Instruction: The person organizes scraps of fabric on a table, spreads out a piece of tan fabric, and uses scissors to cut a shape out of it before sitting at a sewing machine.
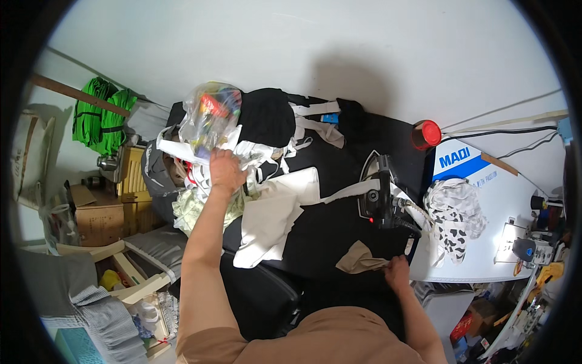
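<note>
My left hand [225,170] reaches into a heap of white cloth [204,177] at the left of the black-covered table [327,227]; whether its fingers grip anything is hidden. My right hand [396,271] pinches the end of a small beige cloth piece [359,259] near the front edge. Between the hands lie cream fabric pieces [268,223]. A black iron [381,193] with a lit red light rests right of centre, a pale strip [350,191] running up to it from the left.
A plastic bag of colourful items [211,116] sits behind the heap. At the back right stands a red can [426,134]. The white sewing machine table [491,255] at right bears patterned white cloth [454,214]. Green bundles [104,116] and a cardboard box [100,218] are at left.
</note>
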A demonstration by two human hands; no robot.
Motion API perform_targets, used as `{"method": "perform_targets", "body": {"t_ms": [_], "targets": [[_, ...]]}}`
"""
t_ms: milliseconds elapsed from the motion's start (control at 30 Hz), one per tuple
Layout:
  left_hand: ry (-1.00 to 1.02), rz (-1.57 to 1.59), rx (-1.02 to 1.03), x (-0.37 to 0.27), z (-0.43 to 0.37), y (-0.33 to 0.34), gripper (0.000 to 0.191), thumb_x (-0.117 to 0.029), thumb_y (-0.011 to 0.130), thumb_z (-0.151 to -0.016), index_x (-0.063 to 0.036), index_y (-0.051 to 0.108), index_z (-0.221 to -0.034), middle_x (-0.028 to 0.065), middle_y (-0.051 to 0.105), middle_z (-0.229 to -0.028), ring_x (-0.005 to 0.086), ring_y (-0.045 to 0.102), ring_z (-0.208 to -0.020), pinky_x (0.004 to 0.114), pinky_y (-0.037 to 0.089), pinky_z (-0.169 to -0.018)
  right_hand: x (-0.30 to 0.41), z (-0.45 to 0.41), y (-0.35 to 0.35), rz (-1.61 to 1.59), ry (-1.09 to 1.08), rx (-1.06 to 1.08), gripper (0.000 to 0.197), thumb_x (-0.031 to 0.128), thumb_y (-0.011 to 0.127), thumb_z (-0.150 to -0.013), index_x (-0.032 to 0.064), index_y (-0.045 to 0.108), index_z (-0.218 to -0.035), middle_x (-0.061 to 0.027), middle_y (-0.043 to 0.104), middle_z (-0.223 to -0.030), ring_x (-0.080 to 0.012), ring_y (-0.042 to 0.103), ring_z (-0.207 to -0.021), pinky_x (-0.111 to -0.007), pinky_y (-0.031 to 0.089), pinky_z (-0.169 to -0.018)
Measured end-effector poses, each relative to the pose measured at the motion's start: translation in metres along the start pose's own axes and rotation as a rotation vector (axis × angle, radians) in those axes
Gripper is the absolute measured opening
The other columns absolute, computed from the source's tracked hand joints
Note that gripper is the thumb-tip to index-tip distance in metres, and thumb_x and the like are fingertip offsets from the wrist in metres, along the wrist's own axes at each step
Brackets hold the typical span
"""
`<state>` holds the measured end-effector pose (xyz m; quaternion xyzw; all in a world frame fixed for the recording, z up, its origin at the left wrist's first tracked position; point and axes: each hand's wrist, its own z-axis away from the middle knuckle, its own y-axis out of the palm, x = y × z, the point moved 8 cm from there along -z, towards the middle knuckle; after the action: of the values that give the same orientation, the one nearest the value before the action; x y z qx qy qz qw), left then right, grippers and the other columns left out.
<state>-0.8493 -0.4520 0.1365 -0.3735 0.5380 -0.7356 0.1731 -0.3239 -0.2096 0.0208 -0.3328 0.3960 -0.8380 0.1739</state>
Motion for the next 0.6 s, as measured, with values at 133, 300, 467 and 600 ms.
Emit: {"method": "perform_targets", "body": {"t_ms": [133,300,467,600], "targets": [[0.01,-0.201,0.231,-0.032,-0.026,0.031,0.038,-0.043,0.048,-0.094,-0.0158,0.074,-0.09,0.0037,0.07,-0.093,0.0215,0.064,-0.093,0.04,0.038,-0.089,-0.005,-0.002,0.005,0.006,0.0,0.01,0.018,0.01,0.075,-0.066,0.0025,0.061,-0.074,-0.02,0.056,-0.092,-0.0384,0.056,-0.09,-0.046,0.048,-0.078],[0.312,-0.31,0.022,-0.094,-0.068,0.017,0.02,-0.021,0.052,-0.088,-0.0178,0.058,-0.107,0.0005,0.063,-0.108,0.0168,0.056,-0.108,0.039,0.038,-0.086,-0.009,-0.003,0.005,0.01,0.041,-0.002,0.017,0.009,0.074,-0.066,0.0018,0.061,-0.074,-0.0208,0.055,-0.092,-0.0388,0.056,-0.091,-0.046,0.048,-0.079],[0.057,-0.252,-0.04,-0.068,-0.119,0.002,0.073,-0.014,0.049,-0.091,-0.035,0.016,-0.152,0.0101,0.019,-0.158,0.0362,0.027,-0.14,0.053,0.03,-0.109,-0.005,-0.002,0.002,-0.01,0.062,0.026,0.018,0.008,0.074,-0.066,0.0011,0.06,-0.074,-0.0214,0.055,-0.091,-0.0393,0.056,-0.092,-0.046,0.047,-0.08],[-0.023,0.115,0.154,-0.04,-0.153,0.023,0.065,-0.024,0.064,-0.083,-0.0264,0.04,-0.144,0.0116,0.035,-0.151,0.0347,0.044,-0.13,0.045,0.043,-0.1,-0.01,0.001,-0.001,-0.005,0.073,-0.008,0.018,0.008,0.074,-0.065,0.0012,0.06,-0.074,-0.0216,0.055,-0.09,-0.0396,0.056,-0.09,-0.046,0.048,-0.08]]}}
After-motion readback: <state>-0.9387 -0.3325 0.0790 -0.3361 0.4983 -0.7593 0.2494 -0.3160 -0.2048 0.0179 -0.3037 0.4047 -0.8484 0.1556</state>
